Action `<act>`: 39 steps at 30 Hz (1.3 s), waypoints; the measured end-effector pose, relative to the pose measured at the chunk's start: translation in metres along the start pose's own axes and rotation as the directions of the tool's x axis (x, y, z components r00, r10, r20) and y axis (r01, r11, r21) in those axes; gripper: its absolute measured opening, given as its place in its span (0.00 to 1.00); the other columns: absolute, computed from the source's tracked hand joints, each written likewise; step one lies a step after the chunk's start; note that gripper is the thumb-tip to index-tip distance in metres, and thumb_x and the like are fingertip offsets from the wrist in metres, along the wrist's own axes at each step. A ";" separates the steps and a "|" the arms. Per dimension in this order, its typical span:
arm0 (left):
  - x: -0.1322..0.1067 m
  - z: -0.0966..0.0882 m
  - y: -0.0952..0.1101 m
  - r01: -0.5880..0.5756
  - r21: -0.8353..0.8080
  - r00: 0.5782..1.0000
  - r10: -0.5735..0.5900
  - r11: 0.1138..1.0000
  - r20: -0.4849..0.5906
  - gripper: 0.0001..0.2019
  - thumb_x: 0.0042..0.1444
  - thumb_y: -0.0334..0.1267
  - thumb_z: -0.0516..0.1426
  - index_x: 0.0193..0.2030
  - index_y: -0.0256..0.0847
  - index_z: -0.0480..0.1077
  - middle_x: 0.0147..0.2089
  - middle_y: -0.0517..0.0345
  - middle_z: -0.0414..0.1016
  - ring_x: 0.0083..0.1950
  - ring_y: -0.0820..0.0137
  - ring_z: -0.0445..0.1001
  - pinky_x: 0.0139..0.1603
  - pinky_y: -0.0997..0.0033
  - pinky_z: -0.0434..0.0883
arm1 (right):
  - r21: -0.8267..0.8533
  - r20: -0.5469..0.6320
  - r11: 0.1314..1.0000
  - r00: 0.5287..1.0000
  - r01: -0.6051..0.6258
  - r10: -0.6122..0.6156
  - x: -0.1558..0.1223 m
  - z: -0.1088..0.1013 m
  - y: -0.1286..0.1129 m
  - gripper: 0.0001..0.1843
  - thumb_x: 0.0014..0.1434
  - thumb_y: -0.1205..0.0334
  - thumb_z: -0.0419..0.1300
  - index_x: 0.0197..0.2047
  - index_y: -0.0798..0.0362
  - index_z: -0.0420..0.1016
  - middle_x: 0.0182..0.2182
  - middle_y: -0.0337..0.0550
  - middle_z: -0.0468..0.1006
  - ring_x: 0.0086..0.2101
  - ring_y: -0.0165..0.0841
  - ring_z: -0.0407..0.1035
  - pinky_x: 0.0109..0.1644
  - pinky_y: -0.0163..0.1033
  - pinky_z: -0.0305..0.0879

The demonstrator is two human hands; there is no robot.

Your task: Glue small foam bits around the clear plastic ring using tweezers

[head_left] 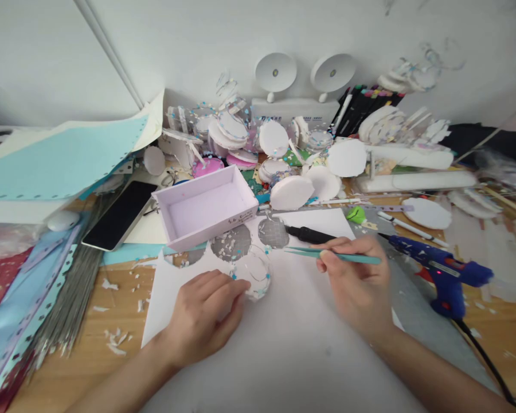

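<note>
My left hand (206,312) rests on a white sheet (301,304), its fingers curled and the fingertips gripping the near left edge of a white paper disc (253,271). Small blue and white bits dot the rim of this disc, which overlaps a round hole in the sheet. In my right hand (361,287) is a pair of teal tweezers (365,259), pinched between thumb and fingers. The tips point left, just right of the disc, and I see nothing clearly between them. A black pen-like tool (312,234) lies right behind the tweezers.
A pale lilac box (210,225) stands behind the sheet, with a phone (120,215) to its left. Many white discs (292,192) pile up against a two-headed lamp (294,112). At right lies a blue glue gun (438,261); wire stems (75,298) lie at left.
</note>
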State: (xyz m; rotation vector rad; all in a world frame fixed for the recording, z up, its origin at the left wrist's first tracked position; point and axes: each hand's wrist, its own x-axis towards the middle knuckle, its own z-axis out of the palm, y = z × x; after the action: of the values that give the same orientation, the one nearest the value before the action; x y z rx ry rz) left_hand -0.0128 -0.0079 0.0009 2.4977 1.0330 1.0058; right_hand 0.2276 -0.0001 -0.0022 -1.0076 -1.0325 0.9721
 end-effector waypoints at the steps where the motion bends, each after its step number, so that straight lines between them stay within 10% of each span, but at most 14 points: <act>1: 0.001 -0.001 0.001 0.009 -0.028 0.999 -0.010 1.000 -0.035 0.11 0.55 0.23 0.55 0.44 0.37 0.69 0.29 0.56 0.74 0.28 0.70 0.71 0.29 0.71 0.69 | -0.018 0.006 1.000 1.000 0.024 -0.024 0.000 0.000 0.001 0.09 0.55 0.67 0.64 0.34 0.47 0.68 0.32 0.38 0.76 0.31 0.31 0.73 0.31 0.38 0.69; 5: 0.001 -0.006 0.004 0.094 -0.145 0.963 -0.127 0.985 -0.237 0.12 0.55 0.21 0.53 0.42 0.38 0.69 0.30 0.57 0.72 0.30 0.71 0.71 0.29 0.72 0.69 | -0.137 0.049 0.983 0.992 0.126 -0.120 -0.001 0.001 0.003 0.07 0.55 0.69 0.64 0.33 0.50 0.69 0.33 0.40 0.75 0.38 0.35 0.77 0.39 0.42 0.75; 9: -0.004 -0.008 -0.001 0.218 -0.275 0.843 -0.323 0.936 -0.431 0.07 0.58 0.28 0.53 0.39 0.41 0.69 0.31 0.56 0.69 0.31 0.69 0.69 0.28 0.69 0.68 | -0.261 0.196 0.947 0.971 0.189 -0.139 -0.002 0.001 0.006 0.07 0.56 0.70 0.63 0.31 0.50 0.69 0.32 0.42 0.78 0.38 0.37 0.78 0.40 0.43 0.76; 15: -0.008 -0.008 -0.007 0.321 -0.464 0.710 -0.534 0.826 -0.460 0.03 0.59 0.32 0.55 0.39 0.40 0.69 0.30 0.59 0.65 0.29 0.72 0.65 0.26 0.72 0.65 | -0.340 0.355 0.895 0.921 0.289 -0.162 -0.002 0.003 0.009 0.07 0.55 0.73 0.61 0.32 0.51 0.70 0.30 0.44 0.80 0.35 0.37 0.78 0.37 0.40 0.75; 27: -0.002 -0.002 -0.001 0.334 -0.321 0.832 -0.437 0.886 -0.341 0.07 0.57 0.27 0.53 0.41 0.38 0.68 0.35 0.56 0.71 0.34 0.71 0.71 0.33 0.74 0.71 | -0.337 0.373 0.896 0.915 0.291 -0.157 -0.003 0.006 0.011 0.08 0.54 0.74 0.61 0.32 0.50 0.72 0.30 0.42 0.80 0.35 0.36 0.78 0.38 0.39 0.75; 33: -0.005 0.002 -0.001 0.404 -0.302 0.856 -0.473 0.864 -0.209 0.09 0.58 0.27 0.52 0.44 0.40 0.67 0.38 0.55 0.70 0.38 0.70 0.70 0.39 0.71 0.69 | -0.144 0.113 0.986 0.991 0.090 -0.074 0.002 -0.006 0.002 0.08 0.55 0.72 0.64 0.32 0.49 0.71 0.29 0.38 0.76 0.32 0.32 0.76 0.33 0.36 0.72; 39: -0.006 0.003 -0.001 0.446 -0.310 0.876 -0.481 0.840 -0.043 0.08 0.59 0.28 0.52 0.44 0.40 0.67 0.38 0.56 0.70 0.38 0.71 0.69 0.40 0.72 0.69 | 0.079 0.125 0.995 0.991 -0.056 0.046 0.008 -0.011 0.005 0.07 0.54 0.66 0.66 0.31 0.48 0.71 0.30 0.38 0.76 0.25 0.28 0.69 0.27 0.36 0.67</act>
State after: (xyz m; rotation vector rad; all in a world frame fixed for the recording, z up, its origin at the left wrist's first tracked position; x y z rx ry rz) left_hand -0.0141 -0.0114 -0.0050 1.8392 1.3325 1.0645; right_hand 0.2398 0.0066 -0.0071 -0.9185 -1.0638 1.1218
